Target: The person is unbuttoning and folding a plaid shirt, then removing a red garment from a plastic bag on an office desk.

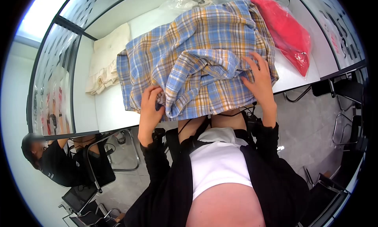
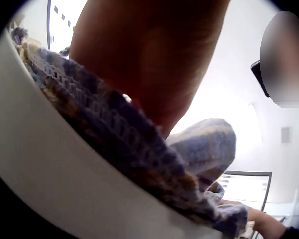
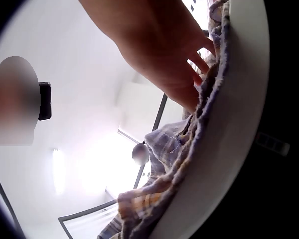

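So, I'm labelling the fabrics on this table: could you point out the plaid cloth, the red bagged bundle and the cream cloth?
Plaid cloth (image 1: 201, 61): head view, on its bunched middle.
Red bagged bundle (image 1: 283, 33): head view, on the middle of its red body.
Cream cloth (image 1: 108, 58): head view, on its middle, above the ruffled edge.

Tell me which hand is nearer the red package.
Right. The right hand is on the plaid cloth, toward the red package; the left hand is farther, at the cloth's left side.
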Demonstrator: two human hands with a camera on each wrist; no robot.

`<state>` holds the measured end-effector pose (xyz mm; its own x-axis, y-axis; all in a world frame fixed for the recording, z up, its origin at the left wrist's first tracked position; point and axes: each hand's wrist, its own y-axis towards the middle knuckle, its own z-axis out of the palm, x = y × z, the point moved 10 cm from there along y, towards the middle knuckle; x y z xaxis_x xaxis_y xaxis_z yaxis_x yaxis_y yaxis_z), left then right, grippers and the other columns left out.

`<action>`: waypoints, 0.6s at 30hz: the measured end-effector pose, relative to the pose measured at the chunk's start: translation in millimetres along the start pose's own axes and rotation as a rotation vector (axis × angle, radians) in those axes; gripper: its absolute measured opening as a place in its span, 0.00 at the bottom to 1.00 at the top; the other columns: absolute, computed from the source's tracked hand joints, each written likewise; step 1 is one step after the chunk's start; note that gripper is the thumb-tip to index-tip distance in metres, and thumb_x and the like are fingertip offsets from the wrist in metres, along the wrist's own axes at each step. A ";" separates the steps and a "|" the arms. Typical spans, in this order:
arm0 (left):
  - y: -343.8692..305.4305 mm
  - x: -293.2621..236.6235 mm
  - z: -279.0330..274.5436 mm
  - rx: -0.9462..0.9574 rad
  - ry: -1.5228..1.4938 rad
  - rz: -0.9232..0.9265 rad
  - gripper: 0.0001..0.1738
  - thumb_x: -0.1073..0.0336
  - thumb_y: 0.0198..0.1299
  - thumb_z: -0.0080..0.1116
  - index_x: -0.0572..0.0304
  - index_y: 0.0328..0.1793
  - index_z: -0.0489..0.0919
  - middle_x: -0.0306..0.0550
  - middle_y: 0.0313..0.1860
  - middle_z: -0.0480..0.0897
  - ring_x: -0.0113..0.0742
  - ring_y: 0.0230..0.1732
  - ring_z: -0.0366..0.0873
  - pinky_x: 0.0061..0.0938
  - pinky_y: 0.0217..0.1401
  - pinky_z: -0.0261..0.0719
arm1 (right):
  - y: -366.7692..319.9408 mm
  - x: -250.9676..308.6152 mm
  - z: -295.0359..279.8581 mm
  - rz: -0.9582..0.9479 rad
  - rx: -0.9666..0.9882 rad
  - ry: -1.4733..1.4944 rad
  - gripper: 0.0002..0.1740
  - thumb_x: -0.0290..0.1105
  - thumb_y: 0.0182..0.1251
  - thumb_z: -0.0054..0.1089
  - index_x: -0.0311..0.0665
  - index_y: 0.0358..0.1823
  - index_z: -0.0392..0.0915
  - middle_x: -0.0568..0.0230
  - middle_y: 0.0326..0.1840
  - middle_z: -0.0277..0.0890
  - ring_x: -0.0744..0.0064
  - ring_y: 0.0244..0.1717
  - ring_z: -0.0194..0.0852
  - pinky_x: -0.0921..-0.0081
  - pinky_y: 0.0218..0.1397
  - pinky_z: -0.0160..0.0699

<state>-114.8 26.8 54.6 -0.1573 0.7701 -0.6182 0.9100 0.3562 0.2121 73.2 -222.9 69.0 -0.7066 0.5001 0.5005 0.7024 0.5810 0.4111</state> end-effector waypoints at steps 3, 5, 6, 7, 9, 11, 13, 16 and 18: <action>3.9 -1.2 -7.1 -0.040 0.278 0.008 0.35 0.82 0.34 0.57 0.57 0.56 0.69 0.51 0.57 0.67 0.53 0.58 0.65 0.36 0.59 0.65 | 15.5 16.8 1.3 -0.189 0.024 -0.159 0.35 0.19 0.38 0.62 0.39 0.55 0.68 0.59 0.61 0.61 0.56 0.62 0.58 0.62 0.65 0.56; 5.9 1.2 -4.3 0.021 0.303 0.018 0.37 0.83 0.34 0.57 0.57 0.57 0.68 0.52 0.57 0.66 0.54 0.59 0.65 0.38 0.59 0.65 | 20.9 17.2 16.1 -0.309 0.109 -0.231 0.35 0.20 0.38 0.62 0.36 0.55 0.67 0.58 0.60 0.61 0.57 0.62 0.59 0.63 0.65 0.57; 8.8 1.9 -2.3 0.051 0.313 0.026 0.37 0.83 0.34 0.58 0.57 0.58 0.67 0.52 0.58 0.66 0.55 0.59 0.64 0.39 0.58 0.66 | 23.1 17.2 22.6 -0.368 0.150 -0.271 0.35 0.20 0.38 0.62 0.35 0.55 0.67 0.57 0.60 0.62 0.57 0.62 0.59 0.63 0.64 0.58; 12.2 0.8 -1.9 0.068 0.351 0.050 0.38 0.83 0.34 0.57 0.57 0.59 0.67 0.52 0.58 0.66 0.55 0.59 0.65 0.40 0.58 0.66 | 25.0 18.3 24.2 -0.412 0.164 -0.304 0.34 0.21 0.38 0.63 0.32 0.53 0.67 0.56 0.58 0.63 0.59 0.60 0.61 0.64 0.63 0.59; 17.8 -1.2 -1.9 0.102 0.426 0.092 0.38 0.84 0.34 0.57 0.57 0.59 0.66 0.53 0.58 0.66 0.54 0.59 0.65 0.40 0.56 0.67 | 29.7 13.3 28.2 -0.435 0.191 -0.348 0.31 0.22 0.39 0.62 0.33 0.52 0.68 0.57 0.56 0.64 0.61 0.58 0.62 0.67 0.60 0.61; 25.6 5.0 -4.1 0.133 0.508 0.072 0.40 0.85 0.34 0.56 0.57 0.60 0.66 0.53 0.58 0.66 0.54 0.58 0.66 0.40 0.56 0.68 | 37.8 9.2 32.4 -0.469 0.176 -0.414 0.30 0.23 0.39 0.62 0.34 0.51 0.69 0.58 0.54 0.65 0.62 0.56 0.64 0.68 0.58 0.63; 28.6 0.5 -10.5 0.099 0.574 0.082 0.35 0.86 0.36 0.53 0.56 0.57 0.69 0.52 0.55 0.70 0.53 0.54 0.69 0.39 0.51 0.71 | 41.0 5.2 37.5 -0.500 0.135 -0.502 0.29 0.25 0.39 0.61 0.35 0.50 0.69 0.60 0.50 0.66 0.61 0.54 0.65 0.66 0.56 0.65; 40.7 25.8 -14.3 0.163 0.516 -0.004 0.28 0.86 0.38 0.50 0.56 0.50 0.72 0.51 0.49 0.73 0.54 0.49 0.72 0.38 0.45 0.72 | 49.9 -5.5 44.7 -0.485 0.171 -0.550 0.21 0.23 0.43 0.57 0.37 0.43 0.70 0.63 0.43 0.67 0.63 0.48 0.67 0.66 0.50 0.67; 48.2 13.9 -36.8 -0.007 0.445 0.058 0.23 0.86 0.40 0.47 0.57 0.44 0.72 0.52 0.43 0.76 0.56 0.44 0.73 0.39 0.41 0.72 | 60.1 2.3 26.2 -0.501 0.034 -0.465 0.15 0.21 0.44 0.52 0.37 0.38 0.71 0.63 0.36 0.68 0.62 0.41 0.68 0.67 0.44 0.68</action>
<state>-87.3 74.1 84.1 -0.2570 0.9411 -0.2196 0.9199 0.3079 0.2428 111.5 -170.0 74.8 -0.9144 0.3846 -0.1262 0.2829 0.8302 0.4803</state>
